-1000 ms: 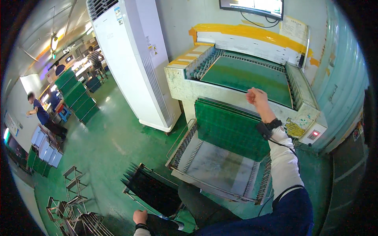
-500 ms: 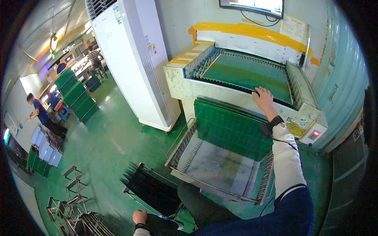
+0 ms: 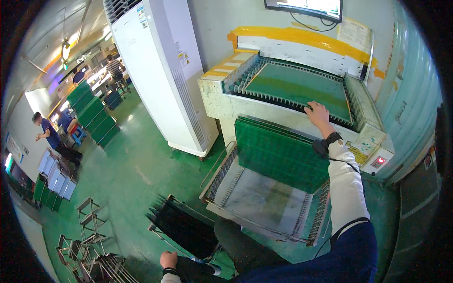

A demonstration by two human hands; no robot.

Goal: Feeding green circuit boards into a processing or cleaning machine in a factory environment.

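Note:
My right hand (image 3: 317, 114) reaches to the front edge of a roller machine (image 3: 219, 101), fingers apart and slightly bent. Just past its fingertips, a flat green panel (image 3: 297, 85) lies on the machine's rollers; whether they touch it I cannot tell. Below that arm, several green panels (image 3: 281, 153) stand upright at the far end of a metal rack (image 3: 255, 226) with coiled, slotted sides. My left hand (image 3: 168, 259) rests by my knee at the bottom, its fingers curled in with nothing seen in them.
A rack of dark panels (image 3: 184, 228) stands left of my leg, with metal frames (image 3: 89, 221) farther left. A tall white air conditioner (image 3: 163, 80) rises beside the machine. Two or more people work at the far left, near stacked green panels (image 3: 96, 113).
The green panel on the rollers has slid slightly away from me, baring more of the front rollers. My right hand has shifted only a little; my left hand stays put.

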